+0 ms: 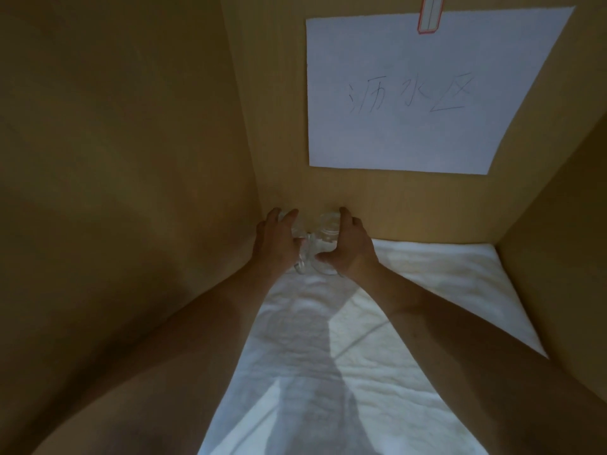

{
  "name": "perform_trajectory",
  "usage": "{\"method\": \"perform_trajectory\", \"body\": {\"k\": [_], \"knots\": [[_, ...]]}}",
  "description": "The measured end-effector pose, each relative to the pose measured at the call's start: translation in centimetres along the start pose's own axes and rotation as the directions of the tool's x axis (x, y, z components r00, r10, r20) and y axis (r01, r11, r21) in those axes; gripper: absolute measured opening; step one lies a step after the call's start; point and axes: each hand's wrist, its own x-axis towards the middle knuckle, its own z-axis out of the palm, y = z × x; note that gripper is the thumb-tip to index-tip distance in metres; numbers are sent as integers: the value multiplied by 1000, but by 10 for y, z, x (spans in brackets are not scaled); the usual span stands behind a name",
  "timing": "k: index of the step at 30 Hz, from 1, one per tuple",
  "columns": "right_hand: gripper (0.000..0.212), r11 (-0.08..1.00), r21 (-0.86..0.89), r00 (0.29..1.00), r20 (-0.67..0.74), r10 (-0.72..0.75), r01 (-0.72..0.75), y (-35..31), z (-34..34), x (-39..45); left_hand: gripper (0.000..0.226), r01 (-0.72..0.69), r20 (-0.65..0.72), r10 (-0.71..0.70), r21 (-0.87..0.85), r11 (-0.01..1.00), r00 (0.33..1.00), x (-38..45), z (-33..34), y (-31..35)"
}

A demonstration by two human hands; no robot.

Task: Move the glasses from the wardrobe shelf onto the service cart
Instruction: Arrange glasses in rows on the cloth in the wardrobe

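White towel (377, 323) lining shelf, hands gripping glasses (315, 244)

Glasses (313, 244) on towel (361, 339), below paper (427, 93)

Both bare forearms are stretched forward and drawn together at the wrists. The left hand (275, 242) and the right hand (348, 247) are set facing each other, fingers curled inward around the glasses (316, 240) held between them.
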Motion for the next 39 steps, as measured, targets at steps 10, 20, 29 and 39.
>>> {"method": "perform_trajectory", "body": {"k": [10, 20, 29, 39], "knots": [[117, 994, -72, 996, -48, 74, -77, 8, -19, -51, 69, -57, -46, 58, 20, 998, 997, -42, -13, 8], [97, 978, -192, 990, -127, 58, -82, -15, -44, -119, 68, -143, -62, 147, 64, 988, 987, -95, -38, 12], [98, 959, -238, 980, -160, 118, -154, -22, -46, -184, 69, -228, -26, 231, 83, 970, 973, -157, -47, 20], [96, 951, -285, 984, -164, 75, -120, -17, -68, -262, 67, -249, -84, 255, 82, 965, 963, -237, -69, 38]]}}
